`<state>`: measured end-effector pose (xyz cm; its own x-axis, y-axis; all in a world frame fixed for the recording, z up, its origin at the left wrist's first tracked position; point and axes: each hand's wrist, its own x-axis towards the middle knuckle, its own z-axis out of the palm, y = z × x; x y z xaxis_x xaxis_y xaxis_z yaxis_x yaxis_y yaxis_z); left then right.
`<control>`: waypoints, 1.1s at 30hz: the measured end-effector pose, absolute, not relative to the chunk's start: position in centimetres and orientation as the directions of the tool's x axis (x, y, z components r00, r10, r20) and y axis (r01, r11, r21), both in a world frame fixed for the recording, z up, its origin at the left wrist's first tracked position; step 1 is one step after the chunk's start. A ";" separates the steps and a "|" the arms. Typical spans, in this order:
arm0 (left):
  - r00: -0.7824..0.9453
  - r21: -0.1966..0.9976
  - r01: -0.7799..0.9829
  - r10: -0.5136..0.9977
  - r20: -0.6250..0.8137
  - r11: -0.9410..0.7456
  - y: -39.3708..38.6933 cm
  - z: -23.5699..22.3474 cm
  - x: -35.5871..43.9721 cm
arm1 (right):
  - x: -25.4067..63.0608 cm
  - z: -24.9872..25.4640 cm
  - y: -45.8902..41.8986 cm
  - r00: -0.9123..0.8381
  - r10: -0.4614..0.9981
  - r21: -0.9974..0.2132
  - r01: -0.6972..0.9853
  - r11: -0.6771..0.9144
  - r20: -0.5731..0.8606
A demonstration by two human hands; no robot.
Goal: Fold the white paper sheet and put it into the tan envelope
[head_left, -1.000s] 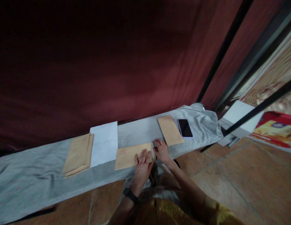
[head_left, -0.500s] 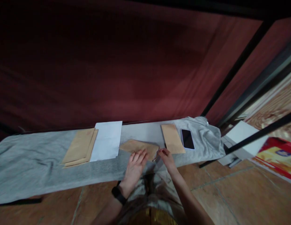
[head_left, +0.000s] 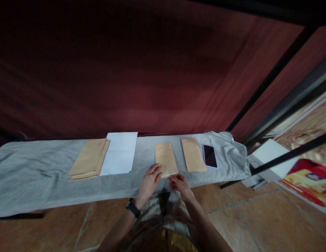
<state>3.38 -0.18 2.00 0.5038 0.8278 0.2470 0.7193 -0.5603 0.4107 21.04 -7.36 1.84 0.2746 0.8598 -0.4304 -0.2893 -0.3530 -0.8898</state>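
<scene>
A brown envelope [head_left: 166, 158] lies lengthwise away from me on the grey cloth [head_left: 42, 175]. My left hand [head_left: 149, 182] rests flat at its near left corner, fingers stretched out and touching the edge. My right hand [head_left: 179, 182] sits just below its near right corner, fingers curled loosely, nothing seen in them. A second brown envelope [head_left: 193, 154] lies to the right, beside a black phone [head_left: 210, 156].
A stack of brown envelopes [head_left: 88, 158] and white sheets of paper [head_left: 120, 153] lie to the left. A dark red curtain [head_left: 126, 77] hangs behind the cloth. White boards [head_left: 270, 150] and a red printed box [head_left: 310, 182] sit on the tiled floor at right.
The envelope lay crosswise under both hands, was lifted and turned, and now lies lengthwise away from me. Both hands drew back to its near edge.
</scene>
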 end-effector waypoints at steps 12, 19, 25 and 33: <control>0.706 0.186 0.681 0.703 0.087 -0.708 -1.0 2.8 5.1 | 24.9 1.5 -7.9 0.302 0.953 -0.918 0.378 -0.117 0.003; 0.749 0.096 0.652 0.658 0.077 -0.752 -1.3 3.1 4.9 | 24.7 0.1 -6.9 0.049 0.951 -0.607 0.779 0.155 0.306; 0.739 0.107 0.663 0.671 0.070 -0.741 -1.4 3.6 4.9 | 25.1 -0.9 -7.0 0.022 0.949 -0.568 0.805 0.170 0.315; 0.721 0.245 0.631 0.673 0.164 -0.736 2.3 2.4 7.8 | 25.8 -1.7 -7.6 -0.093 0.912 -0.480 0.827 0.294 0.399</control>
